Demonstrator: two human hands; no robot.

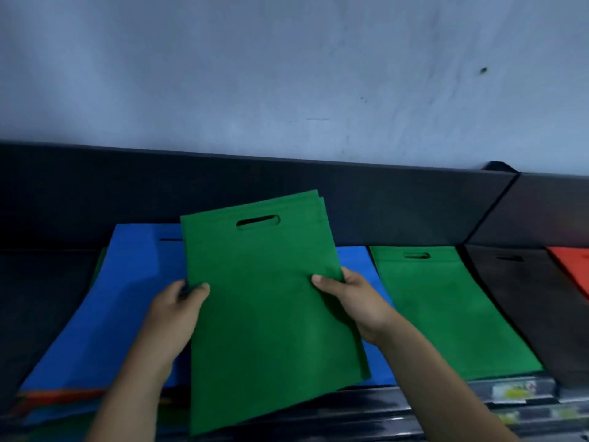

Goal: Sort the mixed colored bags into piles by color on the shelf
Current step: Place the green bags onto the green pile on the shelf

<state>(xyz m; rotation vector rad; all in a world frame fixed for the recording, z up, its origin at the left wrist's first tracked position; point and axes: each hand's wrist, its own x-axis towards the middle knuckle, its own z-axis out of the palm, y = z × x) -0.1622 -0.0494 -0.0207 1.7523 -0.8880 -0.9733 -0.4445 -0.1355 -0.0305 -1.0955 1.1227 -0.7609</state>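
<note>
A green bag [267,295] with a cut-out handle is lifted above the shelf, tilted a little to the left. My left hand [178,311] pinches its left edge and my right hand [353,301] grips its right edge, thumb on top. More green layers show at its top right corner. Under it at the left lies a mixed stack topped by a blue bag [121,301], with orange and green edges showing at its front. A blue pile [357,260] peeks out behind my right hand. To the right lie a green pile [446,307], a black pile [522,301] and an orange-red pile [570,266].
The dark back wall of the shelf [382,202] runs behind the piles, with a pale wall above. The shelf's front rail [478,393] carries price labels at the lower right. The far left of the shelf is dark.
</note>
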